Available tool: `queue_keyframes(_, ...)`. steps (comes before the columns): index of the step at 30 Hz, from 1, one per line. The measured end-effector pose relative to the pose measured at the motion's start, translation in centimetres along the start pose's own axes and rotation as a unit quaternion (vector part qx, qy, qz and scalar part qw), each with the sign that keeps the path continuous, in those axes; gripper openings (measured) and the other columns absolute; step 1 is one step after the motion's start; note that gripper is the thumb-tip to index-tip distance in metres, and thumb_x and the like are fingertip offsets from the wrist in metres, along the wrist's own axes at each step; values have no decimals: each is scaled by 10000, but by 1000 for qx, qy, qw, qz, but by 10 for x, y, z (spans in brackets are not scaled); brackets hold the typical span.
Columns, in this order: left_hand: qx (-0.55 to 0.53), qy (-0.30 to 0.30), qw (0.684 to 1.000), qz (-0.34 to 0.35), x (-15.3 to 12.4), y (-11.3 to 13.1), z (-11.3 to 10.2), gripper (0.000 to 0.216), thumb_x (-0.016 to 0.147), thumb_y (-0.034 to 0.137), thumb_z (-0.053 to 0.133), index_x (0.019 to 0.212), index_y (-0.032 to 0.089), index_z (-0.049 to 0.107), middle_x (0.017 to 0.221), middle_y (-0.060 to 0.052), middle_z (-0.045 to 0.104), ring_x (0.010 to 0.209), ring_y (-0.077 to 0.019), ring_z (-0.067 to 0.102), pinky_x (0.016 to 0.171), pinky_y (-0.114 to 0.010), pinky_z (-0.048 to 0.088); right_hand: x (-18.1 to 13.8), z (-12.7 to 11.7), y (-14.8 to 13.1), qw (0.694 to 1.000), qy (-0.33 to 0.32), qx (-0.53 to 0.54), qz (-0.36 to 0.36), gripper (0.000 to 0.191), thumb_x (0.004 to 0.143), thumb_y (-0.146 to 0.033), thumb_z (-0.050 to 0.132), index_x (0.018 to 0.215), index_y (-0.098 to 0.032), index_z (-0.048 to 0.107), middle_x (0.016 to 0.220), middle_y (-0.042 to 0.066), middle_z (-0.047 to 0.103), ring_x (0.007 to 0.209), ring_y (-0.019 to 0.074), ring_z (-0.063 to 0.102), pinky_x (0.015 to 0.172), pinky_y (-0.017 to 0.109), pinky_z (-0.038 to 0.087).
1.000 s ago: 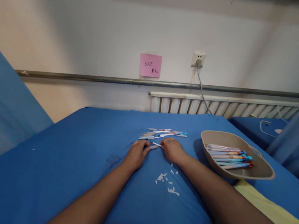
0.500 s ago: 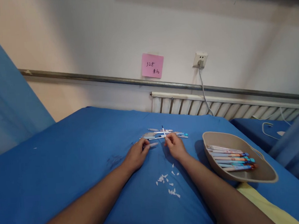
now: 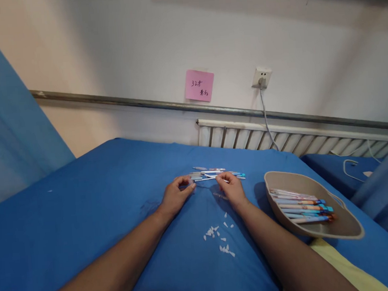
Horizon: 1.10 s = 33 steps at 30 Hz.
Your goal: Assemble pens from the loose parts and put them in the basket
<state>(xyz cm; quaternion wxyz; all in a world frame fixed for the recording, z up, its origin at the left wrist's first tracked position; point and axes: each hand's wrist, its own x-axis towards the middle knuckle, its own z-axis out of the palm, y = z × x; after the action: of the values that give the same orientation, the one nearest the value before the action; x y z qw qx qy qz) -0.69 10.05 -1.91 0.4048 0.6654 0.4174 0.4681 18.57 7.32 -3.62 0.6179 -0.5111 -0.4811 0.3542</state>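
My right hand [image 3: 231, 188] is closed in a pinch on a slim white pen refill [image 3: 210, 175], which slants up and left from the fingertips over a loose pile of pens. A clear pen barrel [image 3: 220, 196] shows just beneath that hand, by the fingers. To the left, my left hand [image 3: 177, 194] has thumb and fingers curled together at the near end of the pile; what they hold is too small and blurred to make out. Grey and blue pen parts [image 3: 196, 176] lie behind both hands. Small white cone-shaped tips [image 3: 211, 232] are scattered nearer to me.
On the right stands a beige basket [image 3: 346, 223] with several pens [image 3: 302, 206] in it. A yellow cloth [image 3: 337, 264] lies beside it on the blue sheet [image 3: 110, 188]. Behind are a radiator [image 3: 243, 135], a rail and a plugged-in cable [image 3: 265, 117].
The white refill has tipped from nearly upright to a leftward slant in my right hand. The pale barrel at my left fingertips no longer shows there. A clear barrel now shows beneath my right hand.
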Motion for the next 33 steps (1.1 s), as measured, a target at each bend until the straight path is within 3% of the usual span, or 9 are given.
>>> queue_keyframes(5, 51, -43, 997, 29, -5, 0, 3, 201, 741, 367, 590, 782, 170, 582, 680, 19, 587, 629, -130, 542, 611, -230, 434, -5, -3, -6, 995, -30, 91, 28, 192, 672, -357, 651, 689, -179, 580, 517, -59, 477, 473, 88, 401, 491, 216, 314)
queue_keyframes(9, 148, -53, 986, 65, -9, 4, 2, 251, 802, 387, 525, 910, 200, 653, 842, -9, 638, 770, -164, 579, 705, -259, 451, -6, -4, -6, 989, -52, 132, 36, 175, 656, -332, 663, 668, -180, 577, 500, -60, 472, 462, 86, 394, 486, 217, 306)
queue_keyframes(21, 152, -32, 987, 44, -6, -2, -1, 287, 819, 380, 524, 994, 193, 654, 969, -45, 650, 879, -190, 608, 812, -309, 468, -1, -8, 1, 994, -46, 89, 37, 153, 636, -309, 650, 636, -180, 567, 460, -66, 465, 435, 85, 381, 458, 211, 288)
queue_keyframes(33, 161, -51, 984, 50, -8, 4, 0, 262, 826, 370, 514, 950, 200, 671, 931, -40, 648, 841, -178, 600, 789, -294, 464, -1, -9, 0, 996, -49, 61, 33, 164, 648, -331, 638, 640, -184, 565, 462, -66, 461, 434, 92, 393, 465, 218, 303)
